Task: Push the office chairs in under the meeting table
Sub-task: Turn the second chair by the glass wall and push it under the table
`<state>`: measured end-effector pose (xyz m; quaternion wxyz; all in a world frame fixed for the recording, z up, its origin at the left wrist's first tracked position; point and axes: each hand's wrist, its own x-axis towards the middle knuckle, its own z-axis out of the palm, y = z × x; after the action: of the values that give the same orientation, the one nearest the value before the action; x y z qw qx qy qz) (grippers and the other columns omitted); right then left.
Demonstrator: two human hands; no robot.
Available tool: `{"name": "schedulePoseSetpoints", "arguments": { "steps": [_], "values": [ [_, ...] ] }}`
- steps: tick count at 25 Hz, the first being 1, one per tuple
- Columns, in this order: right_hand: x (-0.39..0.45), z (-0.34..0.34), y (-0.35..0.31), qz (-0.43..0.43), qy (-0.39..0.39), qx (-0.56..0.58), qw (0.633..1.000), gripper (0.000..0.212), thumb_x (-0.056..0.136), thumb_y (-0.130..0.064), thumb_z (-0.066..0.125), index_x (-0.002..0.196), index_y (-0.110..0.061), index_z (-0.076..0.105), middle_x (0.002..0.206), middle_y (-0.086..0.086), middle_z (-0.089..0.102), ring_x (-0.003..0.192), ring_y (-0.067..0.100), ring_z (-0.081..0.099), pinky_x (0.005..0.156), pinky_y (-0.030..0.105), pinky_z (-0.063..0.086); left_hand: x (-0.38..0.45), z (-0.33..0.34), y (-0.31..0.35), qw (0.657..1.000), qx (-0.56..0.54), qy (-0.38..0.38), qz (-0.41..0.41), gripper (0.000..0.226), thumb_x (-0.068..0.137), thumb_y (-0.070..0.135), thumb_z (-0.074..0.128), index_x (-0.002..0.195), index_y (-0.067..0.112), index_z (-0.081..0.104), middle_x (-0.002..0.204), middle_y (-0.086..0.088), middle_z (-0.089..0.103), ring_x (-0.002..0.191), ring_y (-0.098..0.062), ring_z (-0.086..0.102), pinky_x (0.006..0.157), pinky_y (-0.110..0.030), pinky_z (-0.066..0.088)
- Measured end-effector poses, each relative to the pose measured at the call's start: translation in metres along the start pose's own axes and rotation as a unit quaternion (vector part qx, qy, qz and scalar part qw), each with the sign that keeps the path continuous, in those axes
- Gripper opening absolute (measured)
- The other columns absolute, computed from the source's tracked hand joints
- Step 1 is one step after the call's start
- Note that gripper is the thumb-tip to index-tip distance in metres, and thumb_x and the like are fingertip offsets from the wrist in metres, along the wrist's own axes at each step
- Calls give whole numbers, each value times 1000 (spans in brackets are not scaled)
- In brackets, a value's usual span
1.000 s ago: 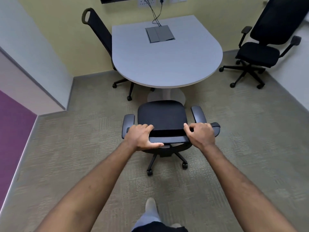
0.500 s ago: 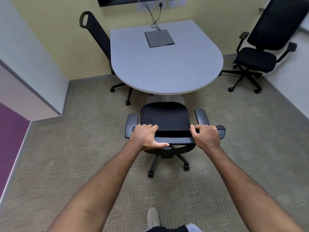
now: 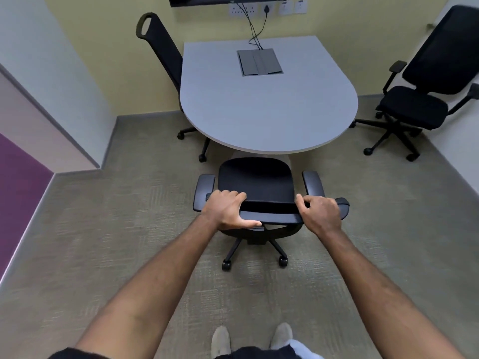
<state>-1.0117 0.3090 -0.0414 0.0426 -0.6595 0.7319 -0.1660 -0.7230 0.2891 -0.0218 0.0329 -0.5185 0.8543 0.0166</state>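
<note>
While both arms reach forward, left hand (image 3: 228, 211) and right hand (image 3: 320, 215) grip chair backrest (image 3: 269, 218).

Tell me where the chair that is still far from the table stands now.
In the head view, the loose chair stands at the right, beside the white wall, turned away from the meeting table and apart from its rounded edge.

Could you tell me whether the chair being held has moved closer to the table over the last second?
Yes. The held chair has rolled forward; its seat front now meets the meeting table edge, where floor showed before.
</note>
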Motion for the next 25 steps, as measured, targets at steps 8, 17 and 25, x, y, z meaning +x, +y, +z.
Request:
{"name": "schedulePoseSetpoints", "arguments": {
  "steps": [8, 17, 25],
  "values": [
    [17, -14, 37, -46, -29, 12, 998, 66, 99, -62, 32, 71, -21, 76, 64, 4, 70, 66, 31, 64, 78, 41, 49, 4, -3, 44, 999, -14, 3, -44, 96, 70, 105, 31, 113, 24, 59, 99, 3, 69, 88, -23, 64, 69, -38, 33],
    [-4, -27, 66, -69, -23, 16, 997, 67, 97, -64, 35, 71, -22, 80, 61, 2, 70, 63, 29, 63, 78, 40, 48, -14, 0, 81, 998, -27, 2, -59, 96, 70, 106, 28, 107, 23, 59, 95, 4, 68, 84, -22, 63, 69, -38, 38],
    [-25, -18, 64, -47, 8, 15, 999, 61, 96, -65, 39, 68, -27, 78, 61, -5, 69, 68, 24, 66, 85, 40, 45, -19, 8, 71, 1000, -12, 2, -24, 99, 68, 107, 27, 107, 22, 60, 93, 4, 68, 82, -22, 64, 73, -39, 46]
  ]
}}
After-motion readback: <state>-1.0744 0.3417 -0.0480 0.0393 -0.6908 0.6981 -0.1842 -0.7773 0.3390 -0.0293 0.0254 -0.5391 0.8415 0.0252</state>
